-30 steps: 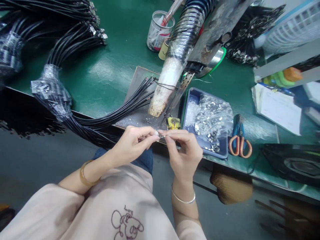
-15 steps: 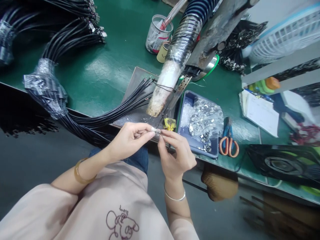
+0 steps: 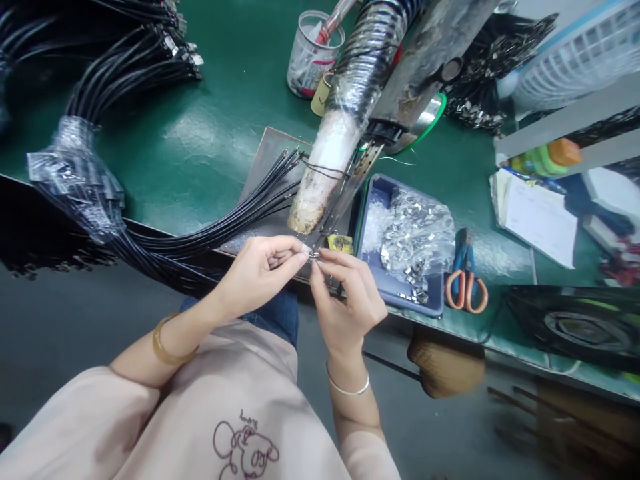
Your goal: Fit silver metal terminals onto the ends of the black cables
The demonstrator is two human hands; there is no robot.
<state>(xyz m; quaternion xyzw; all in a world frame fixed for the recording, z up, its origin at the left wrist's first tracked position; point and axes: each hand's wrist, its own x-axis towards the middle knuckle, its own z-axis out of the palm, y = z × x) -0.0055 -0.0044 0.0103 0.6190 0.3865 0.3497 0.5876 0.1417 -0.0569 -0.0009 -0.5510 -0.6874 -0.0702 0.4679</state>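
My left hand (image 3: 260, 270) and my right hand (image 3: 347, 300) meet fingertip to fingertip at the bench's front edge. Between them they pinch a small metal clip (image 3: 314, 255), mostly hidden by the fingers. Just beyond lies a metal plate (image 3: 267, 160) with the stripped ends of a black wire bundle (image 3: 240, 217) resting on it. A blue tray (image 3: 380, 200) heaped with shiny metal clips (image 3: 415, 233) stands right of my hands. A wrapped hose (image 3: 333, 150) comes down onto the plate.
Orange-handled scissors (image 3: 466, 283) lie right of the tray. A clear cup (image 3: 313, 57) stands at the back. More bundled black cables (image 3: 125, 73) fill the left of the green bench (image 3: 210, 127). Papers (image 3: 540, 210) and a black fan (image 3: 580, 327) sit at the right.
My hands stay pinched together on the clip and have shifted slightly left and closer to the plate; the view has moved a little.
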